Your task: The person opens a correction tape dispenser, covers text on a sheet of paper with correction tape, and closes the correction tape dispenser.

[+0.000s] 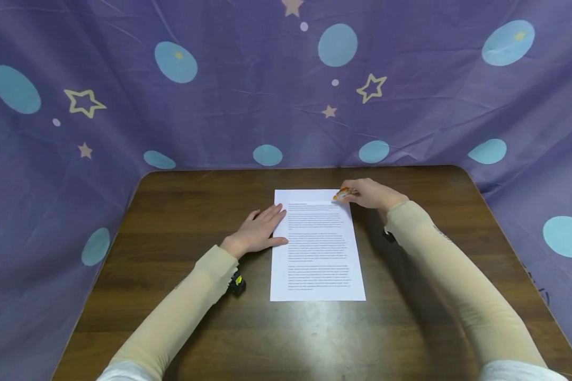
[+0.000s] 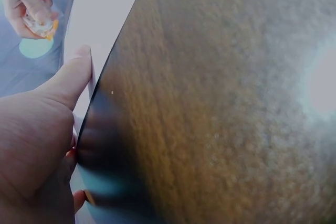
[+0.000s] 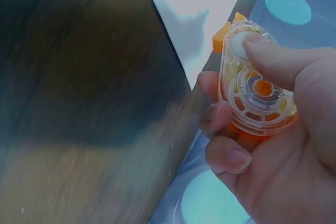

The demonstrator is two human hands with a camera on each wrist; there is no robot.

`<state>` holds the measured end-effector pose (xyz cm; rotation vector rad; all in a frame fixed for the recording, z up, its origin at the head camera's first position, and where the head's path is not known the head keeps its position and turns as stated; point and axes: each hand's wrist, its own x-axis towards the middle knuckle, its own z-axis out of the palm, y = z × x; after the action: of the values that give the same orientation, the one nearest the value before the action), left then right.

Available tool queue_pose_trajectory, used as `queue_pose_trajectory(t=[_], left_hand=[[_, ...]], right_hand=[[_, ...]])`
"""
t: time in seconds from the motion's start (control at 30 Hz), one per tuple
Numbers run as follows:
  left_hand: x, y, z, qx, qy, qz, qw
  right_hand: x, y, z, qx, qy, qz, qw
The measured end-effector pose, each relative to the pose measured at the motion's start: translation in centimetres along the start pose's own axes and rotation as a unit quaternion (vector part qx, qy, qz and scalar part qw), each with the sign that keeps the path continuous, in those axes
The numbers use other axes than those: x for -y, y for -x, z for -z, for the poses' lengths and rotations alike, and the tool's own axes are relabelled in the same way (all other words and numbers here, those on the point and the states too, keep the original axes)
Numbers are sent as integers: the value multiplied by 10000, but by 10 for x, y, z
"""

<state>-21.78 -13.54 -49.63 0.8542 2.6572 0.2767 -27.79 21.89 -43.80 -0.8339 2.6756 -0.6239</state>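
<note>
A printed sheet of paper [image 1: 314, 248] lies on the brown table, its lines of text facing up. My left hand [image 1: 259, 231] rests flat on its left edge with fingers and thumb spread; in the left wrist view the thumb [image 2: 73, 77] lies over the sheet's margin. At the top right corner my right hand [image 1: 369, 193] grips a correction tape dispenser [image 3: 260, 85] with a clear case, orange hub and orange tip. The thumb presses on its side while the fingers curl round the other. In the head view the tip is close over the sheet, just above the first text lines.
The wooden table [image 1: 181, 211] has rounded far corners. Behind it and at both sides hangs a purple curtain [image 1: 248, 90] with blue ovals and stars. A small black wrist device [image 1: 237, 284] sits under the left sleeve cuff.
</note>
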Motion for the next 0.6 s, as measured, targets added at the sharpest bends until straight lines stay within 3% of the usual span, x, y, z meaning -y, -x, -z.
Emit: queue_pose_trajectory(t=[0.17,0.6], left_hand=[[-1,2,2,-24,11,18,10000],[4,-1,-5,-155,62,-50,9998]], right_hand=[[12,-5,-6,205,-117,-35,9997],[26,-20,-19,179,68,232,9995]])
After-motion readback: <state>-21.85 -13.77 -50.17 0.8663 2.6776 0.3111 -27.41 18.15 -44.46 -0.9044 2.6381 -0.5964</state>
